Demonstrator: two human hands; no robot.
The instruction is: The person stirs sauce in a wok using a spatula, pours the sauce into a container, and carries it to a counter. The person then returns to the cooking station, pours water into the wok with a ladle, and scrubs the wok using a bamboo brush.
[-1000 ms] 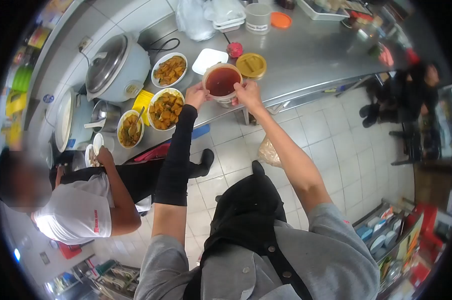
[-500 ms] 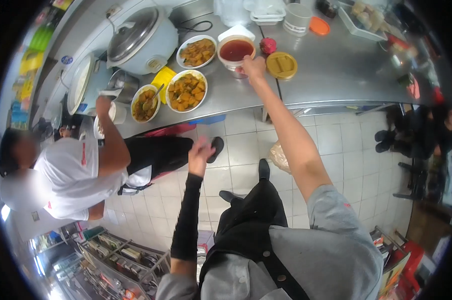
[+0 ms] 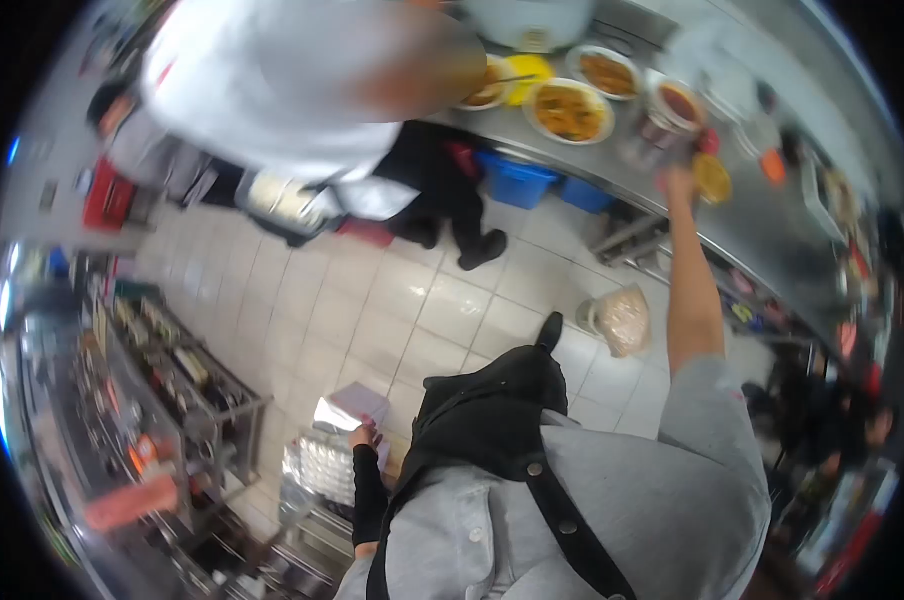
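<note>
On the steel counter stands a tub of red sauce point(image 3: 679, 103), with my right hand point(image 3: 676, 182) at its near side. The hand is smeared, so its grip on the tub is unclear. Beside these lie a yellow lid point(image 3: 712, 178) and a small dark-pink item point(image 3: 709, 140). My left hand point(image 3: 365, 434), low at my side with the fingers loosely apart, seems to hold nothing. A pale box point(image 3: 358, 402) and a foil-like silver tray point(image 3: 324, 466) are close to it; contact cannot be made out.
A co-worker in white point(image 3: 272, 90) stands at the counter's left, near bowls of orange food point(image 3: 569, 112). Blue bins point(image 3: 520, 183) sit beneath. A plastic bag point(image 3: 624, 318) is on the floor. At lower left runs a metal rack point(image 3: 187, 390).
My view has turned left, and the co-worker appears larger. My left hand has dropped back toward the silver tray. My right hand stays by the sauce tub.
</note>
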